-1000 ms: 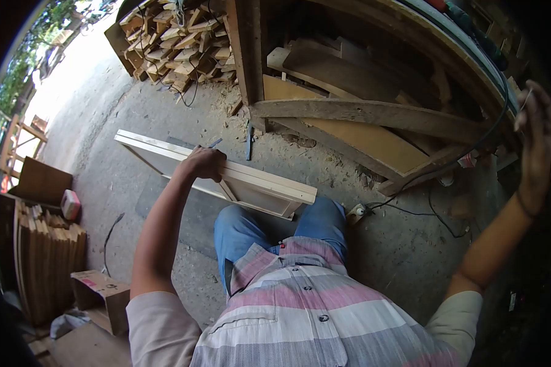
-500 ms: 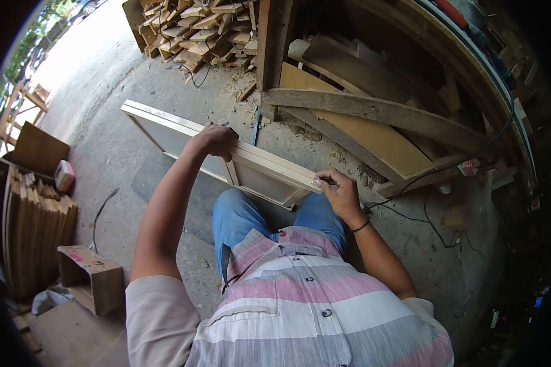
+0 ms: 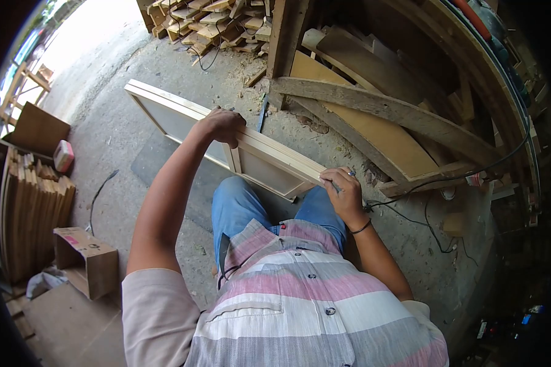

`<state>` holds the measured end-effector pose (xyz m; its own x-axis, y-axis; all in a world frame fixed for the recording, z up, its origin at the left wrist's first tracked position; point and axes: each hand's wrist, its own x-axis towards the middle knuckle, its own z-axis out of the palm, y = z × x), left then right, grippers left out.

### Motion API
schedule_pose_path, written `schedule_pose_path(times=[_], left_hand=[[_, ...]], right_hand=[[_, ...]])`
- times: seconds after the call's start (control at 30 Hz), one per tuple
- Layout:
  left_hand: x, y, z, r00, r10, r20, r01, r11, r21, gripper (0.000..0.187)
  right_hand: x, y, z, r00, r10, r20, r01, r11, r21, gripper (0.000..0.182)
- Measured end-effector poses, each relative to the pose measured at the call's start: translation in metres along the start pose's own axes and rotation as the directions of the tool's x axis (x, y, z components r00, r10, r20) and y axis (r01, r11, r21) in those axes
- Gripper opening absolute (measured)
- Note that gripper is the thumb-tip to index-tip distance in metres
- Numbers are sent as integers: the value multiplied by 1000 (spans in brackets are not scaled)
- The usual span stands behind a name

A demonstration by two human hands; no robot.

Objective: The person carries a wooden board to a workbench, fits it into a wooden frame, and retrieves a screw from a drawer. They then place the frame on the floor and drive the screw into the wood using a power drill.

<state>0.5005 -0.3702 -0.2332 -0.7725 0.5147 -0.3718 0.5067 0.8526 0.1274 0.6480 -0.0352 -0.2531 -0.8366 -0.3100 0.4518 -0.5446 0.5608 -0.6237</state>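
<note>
A pale wooden framed panel (image 3: 266, 153) stands on edge across the front of my knees, slanting from upper left to lower right. A lengthwise line runs along its top edge, and a crosspiece divides its grey inner face. My left hand (image 3: 222, 125) is closed over the top edge near the middle, fingers wrapped down the near side. At the right end, my right hand (image 3: 343, 191) pinches the panel's corner, with fingers bent over the top edge. A small bluish patch shows between those fingers.
A dark flat sheet (image 3: 171, 177) lies on the concrete beneath the panel. Stacked boards (image 3: 33, 214) and a cardboard box (image 3: 89, 263) stand to the left. Scrap wood (image 3: 214, 27) is piled ahead. A timber bench frame (image 3: 373, 107) stands right, with a black cable (image 3: 434, 235) nearby.
My right hand's fingers have curled further over the panel's corner. The left hand keeps its grip on the top edge. The surroundings shift slightly in view.
</note>
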Motion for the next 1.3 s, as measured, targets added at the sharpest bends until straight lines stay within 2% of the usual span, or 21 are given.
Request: schedule_pose_path(times=[0.13,0.2,0.33,0.4,0.5,0.93,1.03,1.1,1.13,1.2,1.23,1.27,1.3], left_hand=[[3,-1,0,1000,-12,20,12,1000,1,41],[4,-1,0,1000,-10,22,10,1000,-3,41],[7,-3,1,1000,-17,22,17,1000,-2,41],[7,-3,1,1000,-12,16,12,1000,-7,41],[8,-2,1,998,-45,41,44,999,10,47],[11,-6,5,1000,-22,19,21,999,39,45],[10,-7,6,999,-22,25,21,999,26,44],[11,-6,4,999,-23,31,23,1000,19,43],[10,-6,3,999,-24,33,23,1000,14,43],[8,-4,1,999,-24,35,23,1000,17,42],[5,-3,0,1000,-2,16,2,1000,27,41],[2,-2,0,999,17,27,-17,1000,1,40],[0,-4,-2,999,33,34,-32,999,-24,40]], right_hand=[[-3,3,-1,1000,-9,-30,10,1000,18,13],[-3,2,-1,999,46,-22,-46,998,33,16],[-2,5,-2,1000,13,-4,-13,1000,4,18],[-6,8,1,964,265,21,-265,950,168,25],[-8,16,0,962,264,70,-273,942,197,33],[-6,14,-1,968,246,53,-251,954,165,30],[6,1,-10,979,173,111,-186,976,115,32],[21,-9,-13,994,-95,53,103,981,-163,47],[27,-12,-10,994,-99,37,104,981,-162,47],[38,-16,-4,983,-110,147,147,951,-271,64],[37,-10,2,985,-114,133,147,952,-269,64],[35,0,12,953,50,299,41,956,-289,67],[38,4,17,870,205,449,-54,944,-326,71]])
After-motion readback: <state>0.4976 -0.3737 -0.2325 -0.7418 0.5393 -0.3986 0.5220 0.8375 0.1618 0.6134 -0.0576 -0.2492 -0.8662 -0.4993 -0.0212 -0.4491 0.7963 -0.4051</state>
